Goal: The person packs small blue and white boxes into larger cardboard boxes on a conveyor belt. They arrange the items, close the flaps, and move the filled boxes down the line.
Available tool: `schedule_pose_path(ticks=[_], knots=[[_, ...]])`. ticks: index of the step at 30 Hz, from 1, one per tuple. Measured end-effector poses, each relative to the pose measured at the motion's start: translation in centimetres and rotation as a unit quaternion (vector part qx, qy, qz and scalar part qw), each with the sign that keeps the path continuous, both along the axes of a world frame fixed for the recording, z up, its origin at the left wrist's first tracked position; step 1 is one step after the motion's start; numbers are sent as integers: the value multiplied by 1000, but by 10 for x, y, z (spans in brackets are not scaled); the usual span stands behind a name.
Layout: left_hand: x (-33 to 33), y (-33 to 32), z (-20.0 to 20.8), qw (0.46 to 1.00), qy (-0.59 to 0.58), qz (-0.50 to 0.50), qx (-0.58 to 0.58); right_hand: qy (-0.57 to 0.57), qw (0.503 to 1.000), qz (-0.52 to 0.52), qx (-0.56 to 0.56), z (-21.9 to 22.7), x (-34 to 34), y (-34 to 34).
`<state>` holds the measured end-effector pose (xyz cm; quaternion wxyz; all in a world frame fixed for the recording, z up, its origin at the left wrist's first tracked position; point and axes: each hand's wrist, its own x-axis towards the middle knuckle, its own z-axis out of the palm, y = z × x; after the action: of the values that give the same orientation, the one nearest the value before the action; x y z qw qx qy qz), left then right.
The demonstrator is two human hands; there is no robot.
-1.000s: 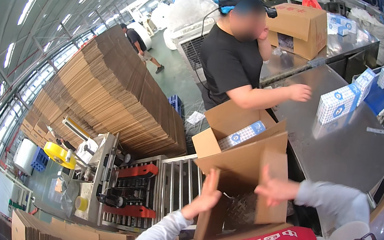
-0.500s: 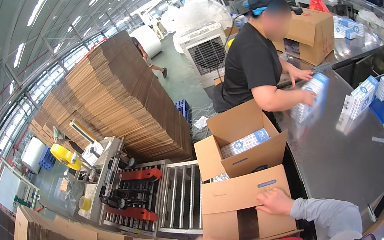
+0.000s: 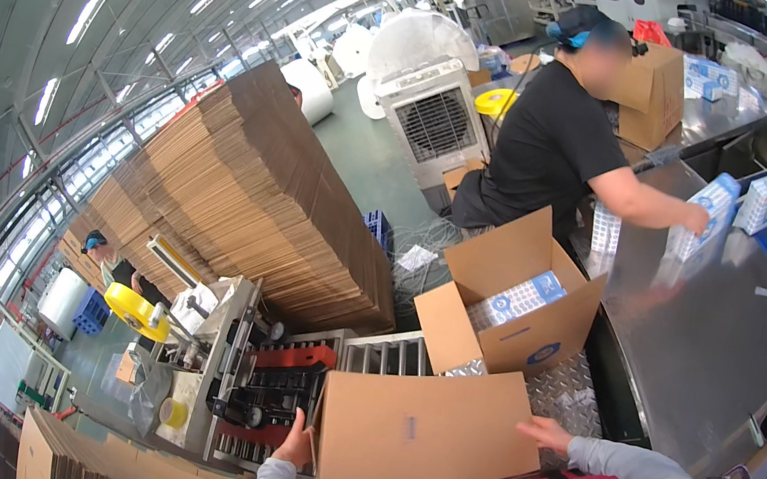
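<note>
A brown cardboard carton [image 3: 427, 432] is right in front of me, a plain face turned up, at the end of the roller conveyor. My left hand [image 3: 296, 442] presses against its left side with the thumb raised. At the opposite side, my right hand [image 3: 549, 436] touches the right edge with fingers stretched, so the carton sits between both palms. Just beyond it stands an open carton [image 3: 541, 345] with its flaps up. Blue-and-white patterned packs [image 3: 517, 301] lie inside that one.
A co-worker in black [image 3: 564, 133] grips a blue-and-white pack [image 3: 709, 215] on the metal table [image 3: 702, 334]. A tall stack of flat cardboard [image 3: 250, 187] rises to the left. Nearer are a taping machine with red parts [image 3: 293, 358] and a yellow tape roll [image 3: 134, 311].
The near carton has turned and shifted left onto the conveyor's end. My left hand has moved from my front to its side. The co-worker now reaches farther right to another pack.
</note>
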<state>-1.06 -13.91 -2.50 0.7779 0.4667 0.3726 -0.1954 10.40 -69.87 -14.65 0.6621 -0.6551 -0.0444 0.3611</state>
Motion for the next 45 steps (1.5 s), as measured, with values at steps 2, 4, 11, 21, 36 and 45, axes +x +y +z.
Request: schedule_pose_path(ticks=[2, 4, 11, 21, 36, 45], knots=[[-24, -15, 61, 985, -44, -23, 166, -38, 993, -4, 115, 96, 4, 36], [-27, -29, 48, 996, -44, 4, 74, -37, 988, -1, 150, 186, 7, 47], [34, -134, -62, 970, -113, -184, -111, -117, 947, 296, 38, 199, -39, 178], [51, -168, -23, 827, -169, -203, 496, -694, 561, 202, -404, 188, 8, 51], [4, -55, -155, 995, -89, -19, -30, -186, 825, 109, -522, -46, 42, -36], [37, -143, -166, 986, -134, 24, -94, -85, 843, 141, -512, -4, 82, -111]])
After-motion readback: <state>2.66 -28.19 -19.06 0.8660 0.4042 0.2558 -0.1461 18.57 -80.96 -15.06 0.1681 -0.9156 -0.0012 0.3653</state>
